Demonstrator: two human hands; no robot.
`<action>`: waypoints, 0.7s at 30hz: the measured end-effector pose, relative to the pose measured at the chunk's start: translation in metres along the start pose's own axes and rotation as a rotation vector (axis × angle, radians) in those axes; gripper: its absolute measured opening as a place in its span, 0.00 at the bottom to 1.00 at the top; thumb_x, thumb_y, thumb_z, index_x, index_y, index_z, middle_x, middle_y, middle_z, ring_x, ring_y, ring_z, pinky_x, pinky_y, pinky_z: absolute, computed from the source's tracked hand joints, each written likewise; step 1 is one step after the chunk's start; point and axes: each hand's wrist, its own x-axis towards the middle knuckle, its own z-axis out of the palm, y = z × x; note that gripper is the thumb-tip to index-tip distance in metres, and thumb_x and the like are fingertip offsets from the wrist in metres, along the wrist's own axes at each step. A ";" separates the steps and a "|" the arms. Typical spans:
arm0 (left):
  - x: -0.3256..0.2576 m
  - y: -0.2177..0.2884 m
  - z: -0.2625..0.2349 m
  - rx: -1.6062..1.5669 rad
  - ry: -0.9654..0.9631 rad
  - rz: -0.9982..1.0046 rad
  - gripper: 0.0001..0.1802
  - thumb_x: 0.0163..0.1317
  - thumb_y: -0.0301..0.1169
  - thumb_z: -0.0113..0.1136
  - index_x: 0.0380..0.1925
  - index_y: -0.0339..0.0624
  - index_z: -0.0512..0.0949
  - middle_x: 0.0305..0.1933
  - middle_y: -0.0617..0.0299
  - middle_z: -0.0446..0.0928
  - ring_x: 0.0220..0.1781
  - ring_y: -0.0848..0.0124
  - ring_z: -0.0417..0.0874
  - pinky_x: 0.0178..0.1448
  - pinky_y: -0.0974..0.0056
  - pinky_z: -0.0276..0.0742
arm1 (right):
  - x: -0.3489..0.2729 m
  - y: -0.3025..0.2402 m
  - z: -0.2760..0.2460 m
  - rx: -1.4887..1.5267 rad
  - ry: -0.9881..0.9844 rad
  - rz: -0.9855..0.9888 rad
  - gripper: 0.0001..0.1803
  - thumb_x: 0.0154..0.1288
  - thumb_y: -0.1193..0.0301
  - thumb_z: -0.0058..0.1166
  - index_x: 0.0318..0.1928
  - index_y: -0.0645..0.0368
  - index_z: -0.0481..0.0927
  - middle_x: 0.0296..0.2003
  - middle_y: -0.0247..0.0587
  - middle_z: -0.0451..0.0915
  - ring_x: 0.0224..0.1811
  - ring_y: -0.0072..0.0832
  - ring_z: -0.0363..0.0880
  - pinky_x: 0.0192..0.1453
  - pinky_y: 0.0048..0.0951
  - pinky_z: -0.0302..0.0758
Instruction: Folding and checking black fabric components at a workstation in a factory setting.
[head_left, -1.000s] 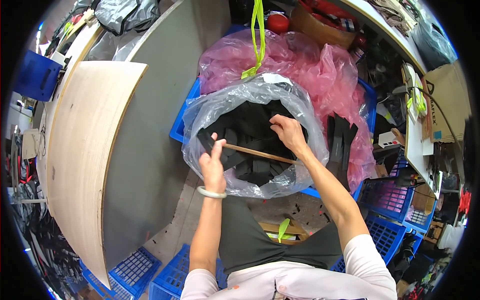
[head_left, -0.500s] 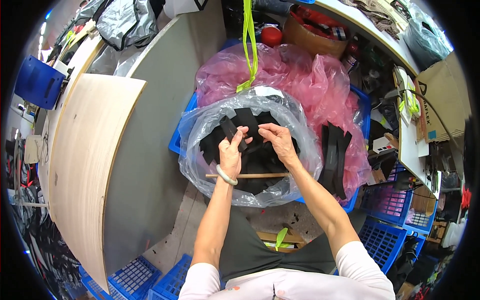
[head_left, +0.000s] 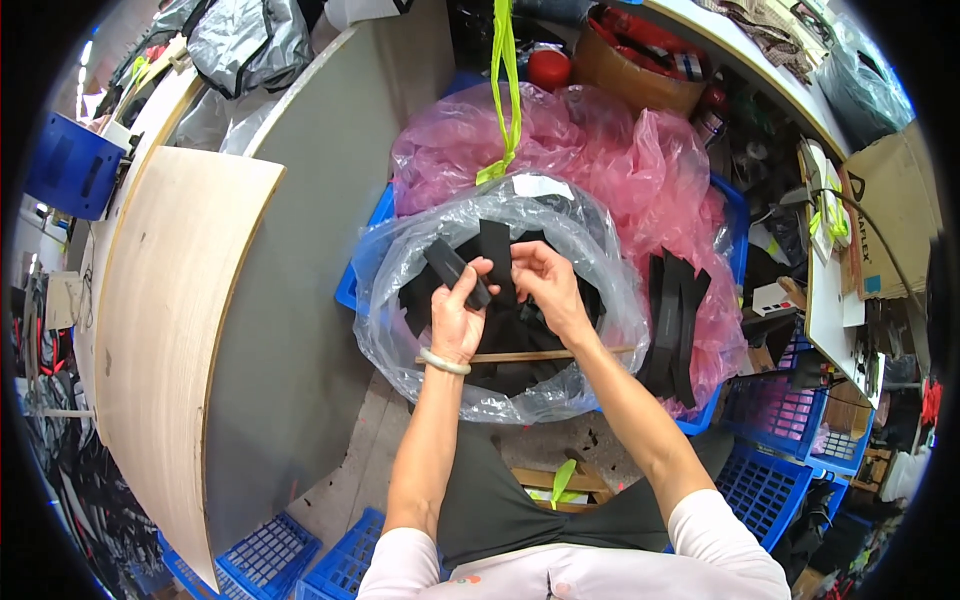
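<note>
Grips one black strip [head_left: 446, 262] in the left hand [head_left: 458, 318], over one open clear bag [head_left: 385, 340]; curls the right hand [head_left: 552, 290] beside a second strip [head_left: 493, 245], cannot tell whether pinching it. Includes more inside, too overlapped to count, and one wooden stick [head_left: 540, 355] across. Borders one pink plastic heap [head_left: 655, 165] in one blue crate [head_left: 345, 290]. Farther left, meets one gray panel [head_left: 310, 250] and one pale board [head_left: 160, 330]; below, shows scrap-strewn floor [head_left: 365, 430].

Bright, even light shows my bare right hand [head_left: 550, 288] clearly; glints speckle the crumpled, transparent plastic bag [head_left: 387, 338] at centre; edges bow near the black rim.
</note>
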 end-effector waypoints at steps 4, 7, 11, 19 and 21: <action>-0.010 0.001 0.021 0.348 -0.033 0.186 0.16 0.64 0.30 0.55 0.48 0.30 0.74 0.46 0.59 0.77 0.39 0.72 0.78 0.46 0.69 0.74 | -0.003 -0.003 0.009 -0.511 0.130 -0.301 0.10 0.52 0.81 0.52 0.37 0.65 0.71 0.23 0.33 0.70 0.26 0.18 0.70 0.30 0.23 0.69; -0.016 -0.007 0.031 0.567 -0.010 0.241 0.18 0.64 0.28 0.54 0.51 0.30 0.72 0.48 0.59 0.77 0.44 0.72 0.78 0.49 0.67 0.73 | -0.005 -0.003 0.009 -0.784 0.237 -0.412 0.08 0.50 0.82 0.50 0.34 0.63 0.70 0.26 0.49 0.71 0.27 0.47 0.74 0.31 0.39 0.70; -0.026 -0.004 0.037 0.966 0.023 0.543 0.15 0.63 0.28 0.54 0.48 0.31 0.73 0.44 0.51 0.78 0.45 0.67 0.80 0.49 0.65 0.73 | -0.004 0.007 0.018 -0.858 0.344 -0.482 0.06 0.50 0.83 0.46 0.31 0.63 0.68 0.28 0.52 0.71 0.31 0.52 0.74 0.32 0.45 0.69; -0.023 -0.011 0.033 0.597 0.001 0.504 0.14 0.64 0.29 0.54 0.46 0.31 0.73 0.42 0.60 0.77 0.49 0.71 0.77 0.54 0.69 0.70 | -0.016 -0.008 0.020 -0.809 0.193 -0.538 0.04 0.50 0.81 0.52 0.27 0.63 0.70 0.21 0.48 0.70 0.22 0.43 0.71 0.27 0.37 0.67; -0.022 -0.007 0.025 0.662 -0.108 0.364 0.15 0.65 0.34 0.52 0.45 0.33 0.75 0.43 0.58 0.79 0.49 0.71 0.78 0.52 0.68 0.71 | -0.020 -0.019 0.026 -0.781 0.190 -0.575 0.06 0.50 0.80 0.53 0.26 0.65 0.68 0.19 0.48 0.68 0.20 0.41 0.70 0.26 0.35 0.66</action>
